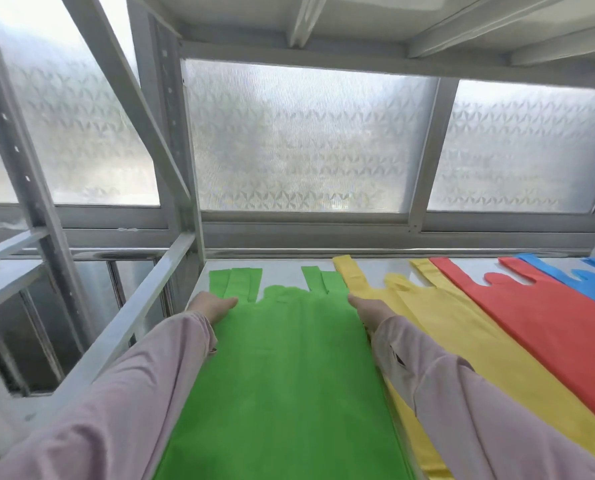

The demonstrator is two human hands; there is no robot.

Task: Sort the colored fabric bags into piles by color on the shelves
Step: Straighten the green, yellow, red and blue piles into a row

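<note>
A green fabric bag (282,368) lies flat on the white shelf (282,271), its handles pointing toward the window. My left hand (213,306) rests on the bag's left edge near the handles. My right hand (370,311) rests on its right edge. Whether the fingers pinch the fabric or only press on it is unclear. To the right lie a yellow bag pile (469,344), then a red bag pile (545,317), then a blue bag pile (587,282), side by side and partly overlapping.
A grey metal rail (133,323) runs along the shelf's left side with upright posts (29,174) beyond it. Another shelf's underside (358,26) hangs close overhead. Frosted patterned windows (306,133) stand behind the shelf.
</note>
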